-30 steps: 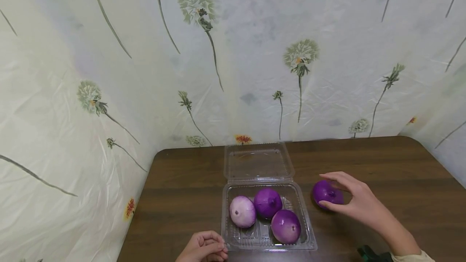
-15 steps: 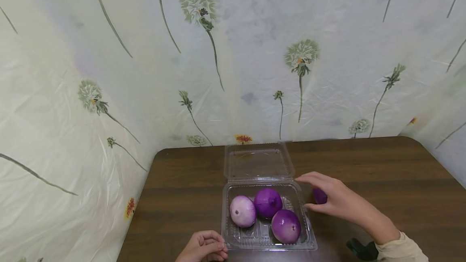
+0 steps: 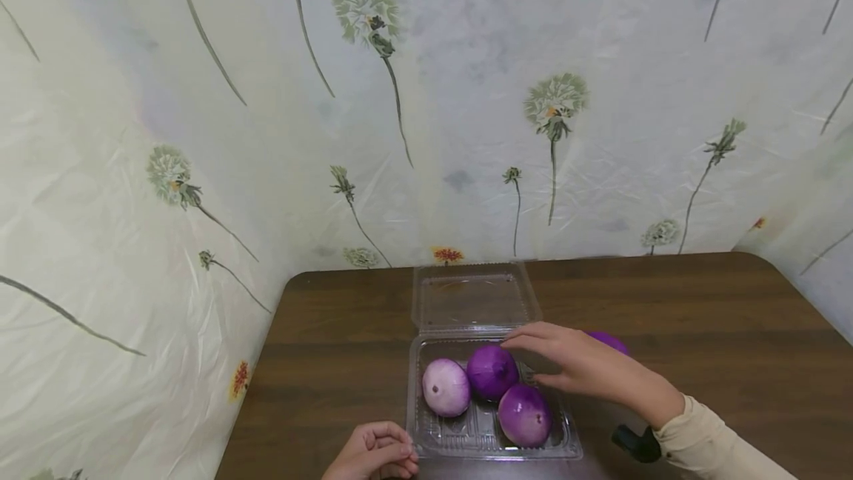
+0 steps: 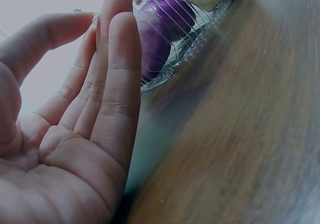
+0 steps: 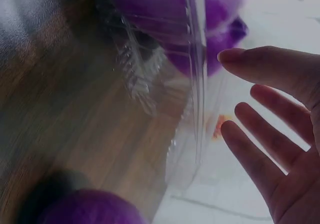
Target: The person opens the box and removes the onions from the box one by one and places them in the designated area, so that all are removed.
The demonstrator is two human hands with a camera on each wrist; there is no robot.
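Note:
A clear plastic clamshell container [image 3: 493,452], its lid [image 3: 474,301] folded back, holds a pale purple onion [image 3: 446,388] and two darker ones, a rear onion [image 3: 492,372] and a front onion [image 3: 525,416]. My left hand [image 3: 373,452] pinches the container's near left corner between thumb and fingertips. Over the container's right side reaches my right hand [image 3: 573,361], thumb and fingers spread, with nothing in its grasp. Its fingertips are close to the rear onion; contact cannot be told. Another purple onion [image 3: 609,341] lies on the table, partly hidden behind the right hand.
A brown wooden table [image 3: 333,361] carries everything. Behind it hangs a pale sheet [image 3: 460,95] printed with dandelions. A dark strap or device [image 3: 636,443] sits by the right sleeve.
My right hand has moved left from the onion on the table to above the container, without carrying that onion. The left hand has stayed at the corner.

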